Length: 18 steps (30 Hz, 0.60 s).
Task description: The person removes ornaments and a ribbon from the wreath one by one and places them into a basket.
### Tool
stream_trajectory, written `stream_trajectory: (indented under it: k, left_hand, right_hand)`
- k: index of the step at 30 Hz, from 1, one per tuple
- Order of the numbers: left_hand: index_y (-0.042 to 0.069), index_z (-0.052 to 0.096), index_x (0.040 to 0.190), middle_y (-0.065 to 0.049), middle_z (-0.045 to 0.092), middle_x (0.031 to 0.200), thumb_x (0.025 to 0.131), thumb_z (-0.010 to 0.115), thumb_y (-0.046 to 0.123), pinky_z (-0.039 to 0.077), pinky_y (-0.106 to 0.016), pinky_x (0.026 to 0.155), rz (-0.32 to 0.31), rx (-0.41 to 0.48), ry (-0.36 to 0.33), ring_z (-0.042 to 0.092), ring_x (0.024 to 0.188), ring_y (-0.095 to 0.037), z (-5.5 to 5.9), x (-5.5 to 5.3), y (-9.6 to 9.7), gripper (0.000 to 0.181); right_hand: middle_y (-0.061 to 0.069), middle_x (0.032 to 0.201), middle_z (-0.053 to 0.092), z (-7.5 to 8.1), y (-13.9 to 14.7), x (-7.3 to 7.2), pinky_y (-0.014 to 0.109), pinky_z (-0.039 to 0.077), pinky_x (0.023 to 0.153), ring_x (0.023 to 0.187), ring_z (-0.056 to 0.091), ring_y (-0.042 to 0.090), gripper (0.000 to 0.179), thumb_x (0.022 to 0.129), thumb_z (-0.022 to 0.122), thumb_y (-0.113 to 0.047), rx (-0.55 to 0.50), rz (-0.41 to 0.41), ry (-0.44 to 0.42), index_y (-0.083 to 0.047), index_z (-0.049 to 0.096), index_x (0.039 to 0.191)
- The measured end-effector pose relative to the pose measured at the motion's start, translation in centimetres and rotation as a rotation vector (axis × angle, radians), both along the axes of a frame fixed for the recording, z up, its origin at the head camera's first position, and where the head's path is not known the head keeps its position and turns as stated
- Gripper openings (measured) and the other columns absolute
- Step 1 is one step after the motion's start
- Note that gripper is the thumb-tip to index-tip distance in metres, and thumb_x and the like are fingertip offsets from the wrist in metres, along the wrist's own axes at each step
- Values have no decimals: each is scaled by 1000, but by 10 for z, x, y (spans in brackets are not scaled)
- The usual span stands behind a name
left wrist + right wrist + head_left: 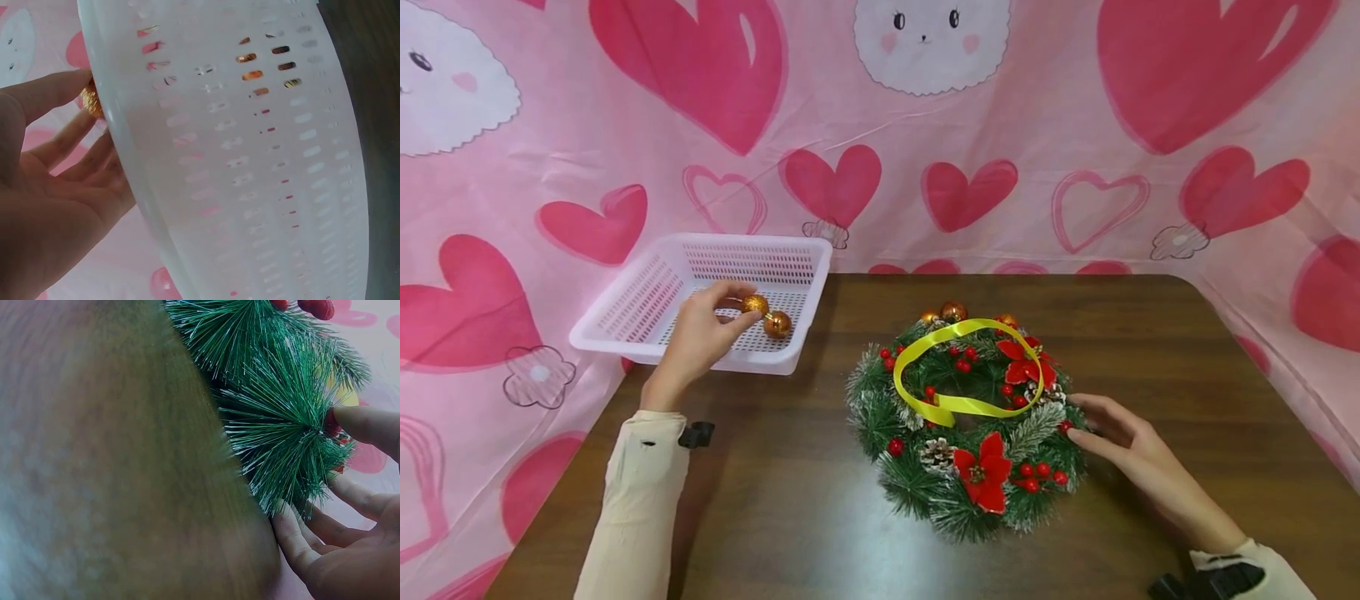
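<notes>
Over the white basket, my left hand pinches a glittery gold Christmas ball between thumb and fingers. Close beside that ball, a shiny copper-coloured ball shows against the basket's inside. From the left wrist, the glittery ball peeks over the basket's rim, and orange patches show through the wall slots. At its right edge, a green Christmas wreath is held by my right hand, the thumb by a red berry and the fingers at the outer needles. Red flowers, berries and pinecones decorate it.
A loop of yellow ribbon lies on top of the wreath. Several gold and copper balls sit at its far edge. The brown wooden table ends at a pink heart-patterned cloth hanging behind it.
</notes>
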<state>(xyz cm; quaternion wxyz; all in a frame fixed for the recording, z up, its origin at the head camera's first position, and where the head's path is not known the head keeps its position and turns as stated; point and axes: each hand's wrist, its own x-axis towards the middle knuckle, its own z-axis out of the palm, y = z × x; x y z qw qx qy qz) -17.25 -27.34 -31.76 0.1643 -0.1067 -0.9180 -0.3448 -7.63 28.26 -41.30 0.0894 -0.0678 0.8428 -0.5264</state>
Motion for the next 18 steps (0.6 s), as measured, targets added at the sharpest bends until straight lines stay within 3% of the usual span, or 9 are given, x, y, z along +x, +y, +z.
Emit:
stream_trajectory:
  k: [7, 18]
  left_hand:
    - [-1, 64, 118, -20, 68, 114, 89, 74, 10, 56, -52, 86, -37, -36, -83, 67, 102, -36, -1, -3, -4, 32]
    - [-3, 64, 119, -21, 69, 113, 88, 75, 7, 56, -51, 85, -55, -42, -114, 68, 100, -35, -2, -3, -5, 35]
  right_hand:
    - [10, 150, 40, -1, 1, 1, 10, 43, 87, 121, 41, -10, 50, 102, 59, -28, 4, 10, -12, -15, 44, 148]
    - [4, 146, 44, 0, -1, -2, 10, 43, 87, 120, 43, -7, 50, 101, 61, -29, 29, -6, 0, -16, 46, 146]
